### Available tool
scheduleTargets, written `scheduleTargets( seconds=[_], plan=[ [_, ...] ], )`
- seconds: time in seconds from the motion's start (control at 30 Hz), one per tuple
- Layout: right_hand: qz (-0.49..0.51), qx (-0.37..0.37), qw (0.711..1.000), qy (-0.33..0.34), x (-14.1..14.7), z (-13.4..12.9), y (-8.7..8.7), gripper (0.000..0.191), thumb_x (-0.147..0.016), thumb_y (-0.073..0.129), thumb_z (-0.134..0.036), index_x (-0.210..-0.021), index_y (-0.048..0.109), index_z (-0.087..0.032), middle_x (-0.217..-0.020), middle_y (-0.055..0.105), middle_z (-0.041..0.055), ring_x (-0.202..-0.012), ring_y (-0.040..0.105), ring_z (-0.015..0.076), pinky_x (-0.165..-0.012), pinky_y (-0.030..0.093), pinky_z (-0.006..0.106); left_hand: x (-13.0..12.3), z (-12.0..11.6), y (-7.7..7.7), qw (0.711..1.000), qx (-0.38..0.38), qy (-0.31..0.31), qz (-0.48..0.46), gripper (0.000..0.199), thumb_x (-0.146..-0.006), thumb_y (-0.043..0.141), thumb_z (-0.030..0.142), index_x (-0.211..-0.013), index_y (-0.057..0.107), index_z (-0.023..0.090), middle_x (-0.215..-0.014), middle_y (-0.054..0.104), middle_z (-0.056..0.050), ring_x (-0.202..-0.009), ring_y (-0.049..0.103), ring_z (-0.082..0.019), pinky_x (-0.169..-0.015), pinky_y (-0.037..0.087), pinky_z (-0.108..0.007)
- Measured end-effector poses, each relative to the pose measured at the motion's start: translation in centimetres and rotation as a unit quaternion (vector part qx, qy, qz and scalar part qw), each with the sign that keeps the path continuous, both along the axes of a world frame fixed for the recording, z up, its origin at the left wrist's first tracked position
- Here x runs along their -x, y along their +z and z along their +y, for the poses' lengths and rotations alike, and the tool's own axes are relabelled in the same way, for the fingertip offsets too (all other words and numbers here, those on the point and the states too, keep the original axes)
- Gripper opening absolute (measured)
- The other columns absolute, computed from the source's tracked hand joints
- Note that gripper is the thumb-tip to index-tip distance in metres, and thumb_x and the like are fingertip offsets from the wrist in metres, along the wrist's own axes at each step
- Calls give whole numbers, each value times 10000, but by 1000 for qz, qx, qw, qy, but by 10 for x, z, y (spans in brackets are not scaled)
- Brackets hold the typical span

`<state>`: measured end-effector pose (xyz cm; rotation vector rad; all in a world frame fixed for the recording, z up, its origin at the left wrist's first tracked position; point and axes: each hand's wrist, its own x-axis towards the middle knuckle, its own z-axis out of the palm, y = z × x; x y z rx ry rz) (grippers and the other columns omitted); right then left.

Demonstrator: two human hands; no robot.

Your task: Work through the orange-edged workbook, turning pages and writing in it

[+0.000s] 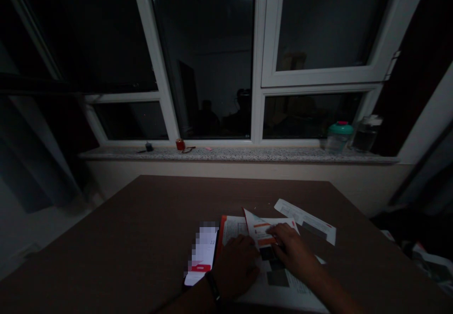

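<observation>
A printed booklet [283, 297] with an orange left edge lies on the brown table. One page [262, 231] with orange bands is folded up over it, its pointed corner raised. My left hand [239, 264], a black band on its wrist, rests on the booklet's left part, thumb apart from the fingers. On the folded page's right side, my right hand [288, 245] has bent fingers gripping the paper; its fingertips are dim. Just left of the booklet is a phone [205, 250] with a lit, partly pixelated screen.
A cut paper strip [306, 220] lies on the table [141, 229] behind my right hand. Small scraps are near it. On the granite windowsill [244, 153] stand a teal-lidded container [338, 137], a clear jar [365, 137], a red item [180, 144] and a small dark bottle [149, 147].
</observation>
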<state>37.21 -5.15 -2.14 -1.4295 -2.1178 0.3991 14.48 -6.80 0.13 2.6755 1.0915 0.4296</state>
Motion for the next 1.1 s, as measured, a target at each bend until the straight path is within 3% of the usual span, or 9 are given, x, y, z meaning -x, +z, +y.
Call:
scheduleTargets(
  seconds=[1.1],
  plan=[
    [-25, -8, 997, -77, -7, 6, -2, 314, -779, 545, -168, -1072, 653, -199, -1034, 637, 89, -1026, 555, 259, -920, 440, 373, 0, 0, 0, 1000, 16, 2, 0, 288, -822, 648, 199, -1094, 562, 233, -1212, 533, -39, -1119, 468, -265, -936, 390, -402]
  ],
)
